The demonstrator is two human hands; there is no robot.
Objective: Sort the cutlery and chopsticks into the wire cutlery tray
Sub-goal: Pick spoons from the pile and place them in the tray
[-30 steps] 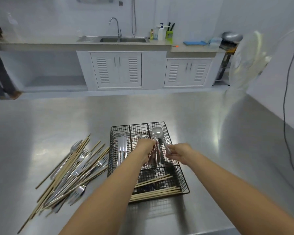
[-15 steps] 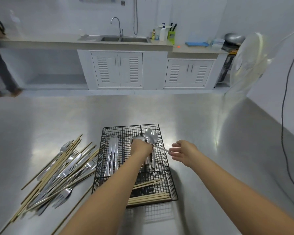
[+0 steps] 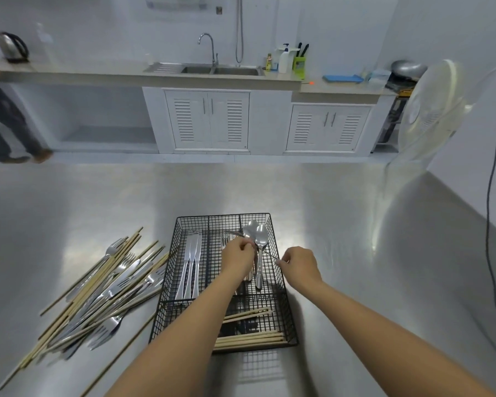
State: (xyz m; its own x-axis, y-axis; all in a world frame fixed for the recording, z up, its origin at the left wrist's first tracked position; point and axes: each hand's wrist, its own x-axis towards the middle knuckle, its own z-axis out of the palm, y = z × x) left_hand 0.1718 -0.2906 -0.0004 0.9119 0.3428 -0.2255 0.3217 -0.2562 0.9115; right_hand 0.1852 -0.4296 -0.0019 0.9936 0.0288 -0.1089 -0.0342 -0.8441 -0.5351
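Note:
The black wire cutlery tray (image 3: 224, 216) sits on the steel table in front of me. Its left slot holds knives (image 3: 191, 267), its middle slot forks (image 3: 225, 241), its right slot spoons (image 3: 260, 239), and its front cross slot chopsticks (image 3: 249, 338). My left hand (image 3: 238, 260) hovers over the middle and right slots, closed around a thin metal utensil (image 3: 269, 253) that lies slantwise across the tray. My right hand (image 3: 298, 265) pinches that utensil's handle end at the tray's right rim. A mixed pile of chopsticks, forks and knives (image 3: 112, 287) lies left of the tray.
A white fan (image 3: 430, 110) stands at the table's right side, with a black cable (image 3: 493, 224) hanging along the wall. Beyond the table are a counter with a sink (image 3: 221, 70) and a standing person (image 3: 0, 124) at far left.
My right hand, open beside the tray half a second ago, has closed on the utensil's handle end. My left hand stays over the tray, gripping the same utensil.

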